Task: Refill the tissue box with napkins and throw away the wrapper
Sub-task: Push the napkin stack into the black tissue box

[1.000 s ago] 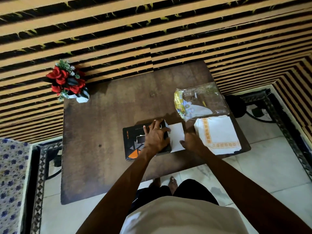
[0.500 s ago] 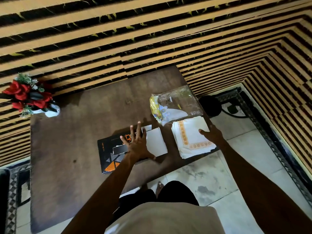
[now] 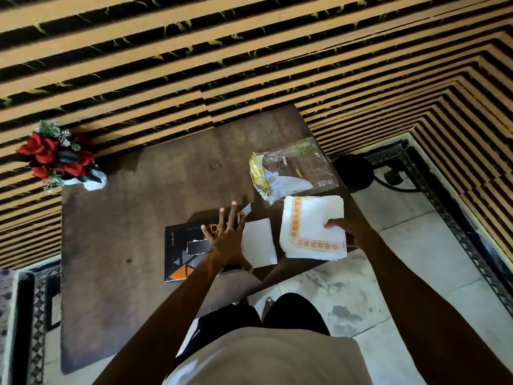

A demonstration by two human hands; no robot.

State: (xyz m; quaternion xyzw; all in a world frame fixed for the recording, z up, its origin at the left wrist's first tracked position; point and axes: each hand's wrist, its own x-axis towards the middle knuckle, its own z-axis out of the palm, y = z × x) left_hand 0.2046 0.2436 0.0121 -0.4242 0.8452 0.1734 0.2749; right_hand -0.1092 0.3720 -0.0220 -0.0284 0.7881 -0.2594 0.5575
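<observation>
1. Since half a second ago the right hand [image 3: 351, 232] has slid from the stack's right edge onto the napkins [image 3: 312, 227], thumb on top and fingers under the right edge, so its grip is now closed on the pile; a second ago it was beside the box's open end.
2. Left hand [image 3: 226, 240] has stayed on the tissue box [image 3: 177, 254], but its grip is wide: fingers spread flat, pinning the lid and holding nothing.
3. Black, with orange and grey triangles, the tissue box lies flat near the desk's near edge, its pale end flap [image 3: 259, 243] folded open toward the right, just beside the napkins.
4. Napkins, white with an orange border, sit at the near right corner of the desk [image 3: 116, 245], partly overhanging the edge.
5. Clear wrapper [image 3: 294, 170], emptied and crumpled, lies just beyond the stack, touching or nearly touching its far edge.
6. A red flower arrangement [image 3: 55, 157] stands at the far left corner, well apart.
7. My reading: the steadied box and gripped pile set up lifting the napkins and sliding them into the open end; the wrapper is not yet thrown away.
</observation>
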